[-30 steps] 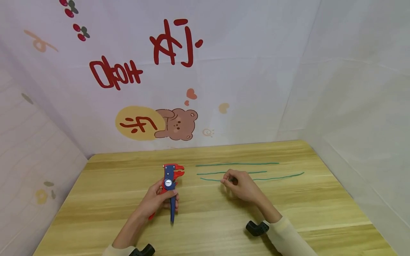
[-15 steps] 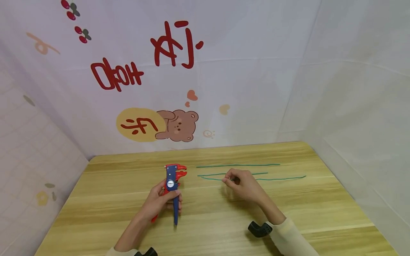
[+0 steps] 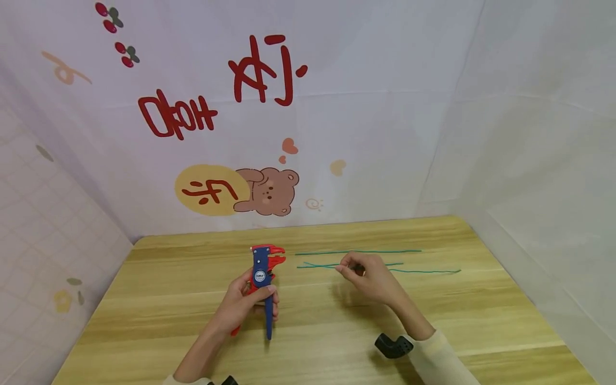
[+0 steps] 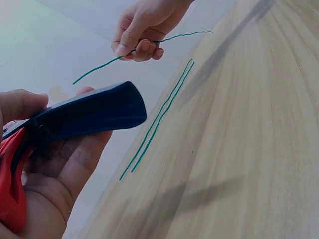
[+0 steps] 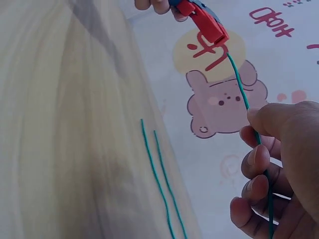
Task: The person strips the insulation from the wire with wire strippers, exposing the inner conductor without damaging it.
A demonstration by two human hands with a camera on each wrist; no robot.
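My left hand [image 3: 245, 300] grips a red-and-blue wire stripper [image 3: 260, 264] upright, its jaws toward the right and standing apart. The blue handle [image 4: 94, 112] sticks out past the fingers in the left wrist view. Thumb and fingers of my right hand [image 3: 369, 277] pinch a green wire [image 5: 241, 84] partway along, above the table. Its left end points toward the stripper, a gap apart in the head view. Two more green wires lie side by side on the table: a farther one [image 3: 385, 251] and a nearer one [image 3: 395, 263], partly hidden by the right hand.
The wooden table [image 3: 308, 342] reaches back to a printed white cloth [image 3: 385, 128] with a bear and red characters. White cloth also hangs at the left and right. Black devices sit at both wrists, such as the right one [image 3: 393, 346].
My left hand has brought the stripper slightly to the right. The held wire's left end has risen and now crosses in front of the nearer table wire in the head view.
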